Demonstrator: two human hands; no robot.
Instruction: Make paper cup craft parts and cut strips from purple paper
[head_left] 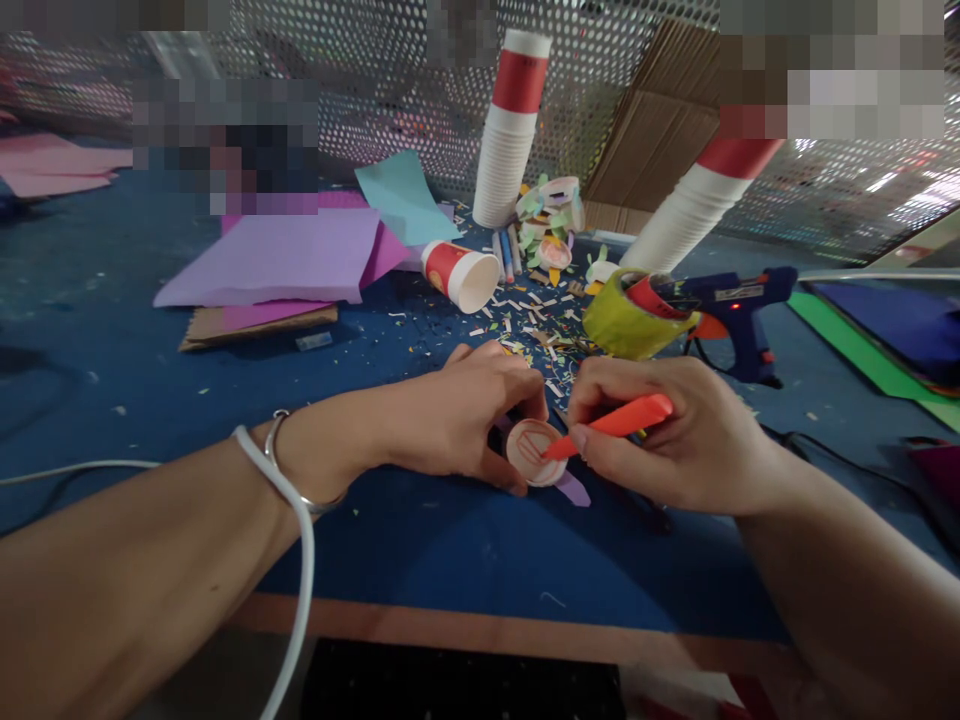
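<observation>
As our left hand (480,415) pinches the paper disc (526,458), our right hand (667,430) grips the orange marker (615,426), slanting leftward onto it

Premises: craft workshop or similar handwork area.
Noted: blue table (465,560) littered with paper clippings (517,300); stacked paper cups (507,150), purple paper sheets (285,255), hot glue gun (746,300) with red light lit; perforated metal screen (375,100) behind.

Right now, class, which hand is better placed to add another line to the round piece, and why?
Likely the right hand: it grips the orange marker, its tip at the face of the round piece. The left hand, holding the edge, seems suited to steadying it.
</observation>
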